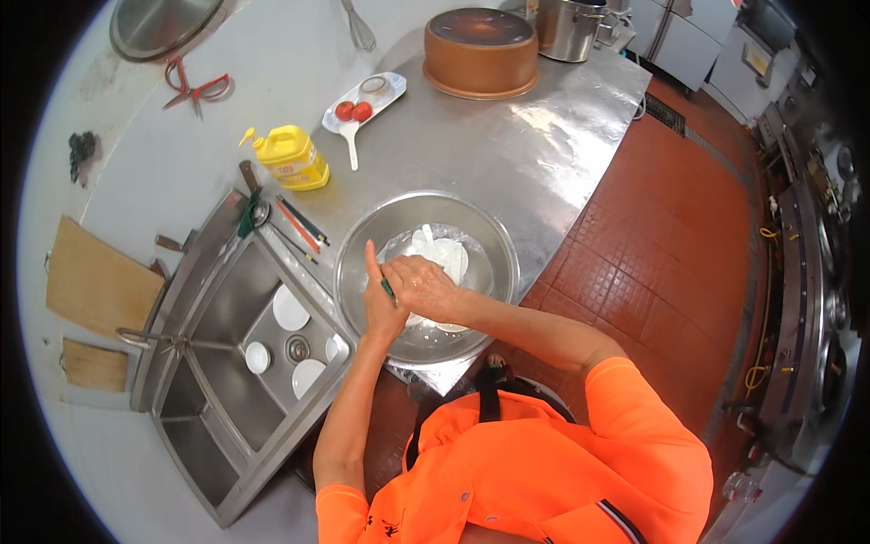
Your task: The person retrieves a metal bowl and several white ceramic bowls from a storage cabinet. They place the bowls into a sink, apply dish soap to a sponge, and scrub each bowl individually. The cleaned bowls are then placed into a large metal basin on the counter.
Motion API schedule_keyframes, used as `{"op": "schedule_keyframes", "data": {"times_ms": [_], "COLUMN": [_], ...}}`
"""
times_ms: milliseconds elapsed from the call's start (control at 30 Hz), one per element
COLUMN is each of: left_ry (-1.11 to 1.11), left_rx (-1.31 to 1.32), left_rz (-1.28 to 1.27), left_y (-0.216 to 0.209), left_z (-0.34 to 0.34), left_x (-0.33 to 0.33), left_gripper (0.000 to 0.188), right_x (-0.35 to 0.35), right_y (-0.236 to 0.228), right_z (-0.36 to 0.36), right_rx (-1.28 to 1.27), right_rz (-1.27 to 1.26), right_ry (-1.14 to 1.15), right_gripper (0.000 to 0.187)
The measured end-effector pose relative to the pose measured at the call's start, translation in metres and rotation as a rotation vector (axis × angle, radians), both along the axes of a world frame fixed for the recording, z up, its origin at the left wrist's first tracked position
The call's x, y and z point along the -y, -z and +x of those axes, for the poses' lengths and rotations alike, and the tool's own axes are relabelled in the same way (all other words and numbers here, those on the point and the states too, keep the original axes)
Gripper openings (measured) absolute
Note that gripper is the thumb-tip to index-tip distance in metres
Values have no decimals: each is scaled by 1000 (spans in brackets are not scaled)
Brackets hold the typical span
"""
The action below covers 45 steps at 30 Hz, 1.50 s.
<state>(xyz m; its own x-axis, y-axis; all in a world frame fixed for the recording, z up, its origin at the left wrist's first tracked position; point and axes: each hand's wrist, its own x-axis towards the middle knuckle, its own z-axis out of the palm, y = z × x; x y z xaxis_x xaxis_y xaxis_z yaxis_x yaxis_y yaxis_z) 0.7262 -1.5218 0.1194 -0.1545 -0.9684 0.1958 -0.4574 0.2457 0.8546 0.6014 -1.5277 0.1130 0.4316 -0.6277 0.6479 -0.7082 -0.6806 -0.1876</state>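
My hands meet over a large round steel basin [492, 227] on the steel table. My left hand [384, 310] is upright, one digit stretched away from me, the rest mostly covered. Across it lies my right hand [422, 285], its fingers curled against the left. Between them shows a small dark green thing [388, 288], too hidden to name. Below them in the basin, white dishes [458, 263] and a white spoon [429, 238] sit in what looks like water. My forearms hide the near part of these dishes.
Left of the basin is a steel sink [237, 308] with several white dishes [290, 308] and a faucet [149, 339]. Beyond stand a yellow pump jug [292, 160], a tray [385, 95] with two tomatoes [362, 111], and a copper-coloured pot [480, 68]. Red floor tiles [625, 263] run along the right.
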Motion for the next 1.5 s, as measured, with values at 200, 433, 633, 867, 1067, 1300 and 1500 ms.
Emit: {"op": "schedule_keyframes", "data": {"times_ms": [200,433,633,867,1067,1300,1500], "left_ry": [-83,12,71,-40,-300,-435,-413], "left_rx": [-392,-12,120,-373,-708,-870,-874], "left_rz": [69,-94,-190,183,435,551,684], "left_y": [12,22,13,7,35,58,49], "left_z": [-3,-5,5,21,16,10,6], "left_x": [-2,-7,9,21,16,7,3], "left_gripper": [82,80,91,75,30,39,34], "right_x": [17,13,17,27,20,8,8], "right_y": [58,59,12,-20,13,50,57], "right_z": [-18,-27,-12,-36,-21,4,-1], "right_rx": [1477,977,290,755,1910,2039,2118], "right_rz": [998,926,86,1124,1377,1318,1262], "right_ry": [183,259,-60,-505,-741,-72,18], "right_gripper": [19,25,23,42,39,27,11]}}
